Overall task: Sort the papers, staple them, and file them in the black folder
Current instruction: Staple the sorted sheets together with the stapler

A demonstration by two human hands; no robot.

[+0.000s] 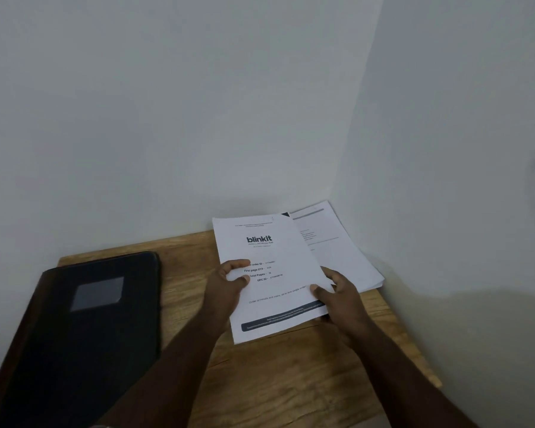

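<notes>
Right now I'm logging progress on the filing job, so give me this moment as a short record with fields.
setting: wooden table in a wall corner
left hand: grips the blinkit cover sheet at its left edge
right hand: grips the same sheet at its lower right edge
paper stack: lies behind the sheet, near the corner
black folder: closed, at the left of the table
stapler: not in view

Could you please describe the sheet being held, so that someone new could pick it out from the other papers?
On the wooden table in the wall corner, right of the black folder, lie white papers. The front sheet, held by both hands, alone shows a bold "blinkit" heading and a dark bottom band.
</notes>
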